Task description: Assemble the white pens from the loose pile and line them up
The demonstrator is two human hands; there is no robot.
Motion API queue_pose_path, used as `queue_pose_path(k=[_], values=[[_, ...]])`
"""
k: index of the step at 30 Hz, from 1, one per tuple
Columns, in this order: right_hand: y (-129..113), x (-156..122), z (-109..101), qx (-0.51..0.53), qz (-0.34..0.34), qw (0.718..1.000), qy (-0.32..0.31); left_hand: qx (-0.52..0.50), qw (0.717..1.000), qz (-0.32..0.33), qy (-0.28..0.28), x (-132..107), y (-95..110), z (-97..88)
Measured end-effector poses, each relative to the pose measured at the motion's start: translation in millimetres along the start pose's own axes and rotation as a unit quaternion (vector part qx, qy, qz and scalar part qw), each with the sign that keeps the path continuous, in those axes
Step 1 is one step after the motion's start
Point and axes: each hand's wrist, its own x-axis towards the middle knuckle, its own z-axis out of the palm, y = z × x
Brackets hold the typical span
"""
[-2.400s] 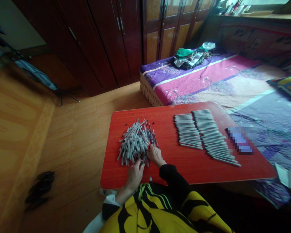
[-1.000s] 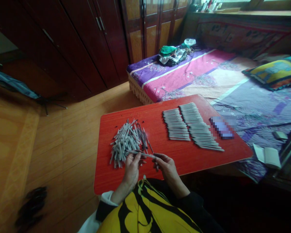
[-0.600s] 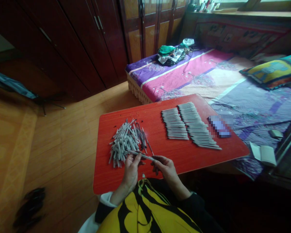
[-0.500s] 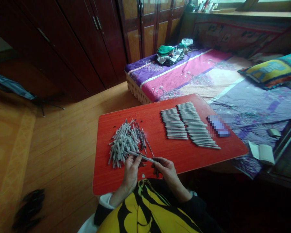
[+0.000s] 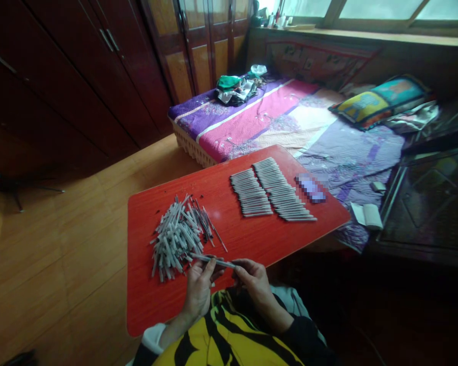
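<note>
A grey pen [image 5: 213, 261] pinched between my two grips

My left grip [image 5: 199, 290] is closed around the pen's near end, and my right grip [image 5: 254, 282] clamps its far end between thumb and fingertips, holding it just above the red worktop [image 5: 290, 234]. Just beyond my left grip lies a loose heap of grey pens [image 5: 173, 239], with a cluster of thin dark rods [image 5: 203, 222] touching its right side. Farther along the worktop, two neat rows of pens [image 5: 270, 188] lie side by side, and a pixelated object [image 5: 310, 187] sits beyond them near the far edge.
</note>
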Motion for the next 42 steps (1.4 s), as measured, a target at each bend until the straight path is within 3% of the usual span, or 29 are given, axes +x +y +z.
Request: queue_pose_path(k=[10,14,16,19,21,24,28,32,35,42], values=[[-3.9,-11.0,-25.6,-0.019,-0.019,0.999,0.022,0.008,0.999,-0.03,-0.016,-1.0,-17.8,22.5],[-7.5,-4.6,-44.2,-0.153,-0.038,0.987,-0.012,0.013,0.999,-0.027,-0.016,6.5,-30.9,29.5],[-14.7,0.9,-53.3,-0.322,-0.102,0.941,-0.017,0.011,0.999,-0.032,-0.022,11.9,-38.9,31.8],[-27.4,9.6,-59.0,-0.581,-0.188,0.791,-0.022,0.011,0.999,-0.039,-0.023,19.8,-49.4,33.6],[-31.6,14.9,-56.7,-0.683,-0.208,0.699,-0.039,0.014,0.999,-0.043,-0.022,23.7,-53.9,33.8],[-28.9,25.1,-52.8,-0.749,-0.223,0.619,-0.072,0.03,0.998,-0.055,-0.023,27.0,-56.3,32.9],[-26.8,54.8,-71.1,-0.782,-0.219,0.578,-0.079,0.065,0.996,-0.055,-0.027,27.7,-54.3,26.6],[-42.6,103.7,-114.4,-0.829,-0.152,0.539,-0.017,0.072,0.996,-0.054,-0.017,27.0,-53.4,10.9],[-54.7,138.9,-141.3,-0.842,-0.135,0.522,-0.007,0.07,0.996,-0.055,-0.014,26.8,-53.9,-1.1],[-58.4,187.3,-159.8,-0.859,-0.144,0.491,-0.002,0.049,0.997,-0.053,0.032,24.6,-51.4,-17.7]])
